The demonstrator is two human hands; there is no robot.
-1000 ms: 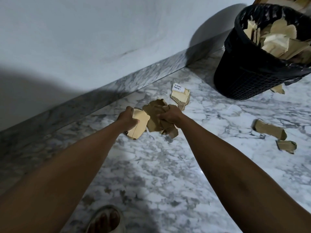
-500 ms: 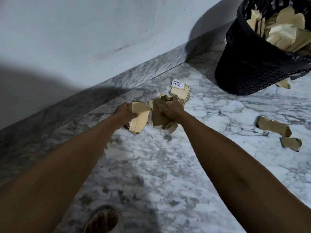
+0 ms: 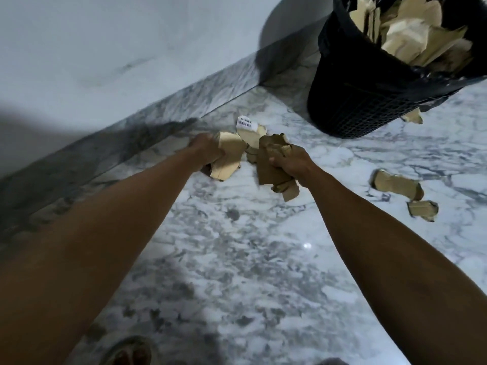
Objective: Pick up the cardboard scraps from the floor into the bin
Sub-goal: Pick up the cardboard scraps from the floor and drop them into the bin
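- Cardboard scraps are split three ways: a pale scrap (image 3: 229,156) is clenched in the left hand (image 3: 207,151), a darker bundle of scraps (image 3: 274,167) is clenched in the right hand (image 3: 292,162), and the rest lie on the marble floor (image 3: 237,259) or already fill the bin (image 3: 369,96).
- Each grip is grasping cardboard, fingers curled round it, with both hands held just above the floor near the skirting (image 3: 131,143).
- The bin stands ahead and to the right of both hands. The right hand is the nearer one, so its load has the shorter way to go, up and over the near rim.
- The held pieces hang roughly lengthwise down from the fists, so I judge they would drop in end first.
- A labelled scrap (image 3: 249,127) lies on the floor just beyond the two hands, between them and the wall.
- Two more scraps lie to the right, a long scrap (image 3: 395,184) and a small scrap (image 3: 421,210) just beside it, well apart from the left hand.
- Another piece (image 3: 411,117) peeks out from behind the bin's base, and most of it is hidden.
- The bin's top and right side are cut off by the edge of the view, so how full it is cannot be told for certain.
- How many pieces the right hand holds is hard to make out.
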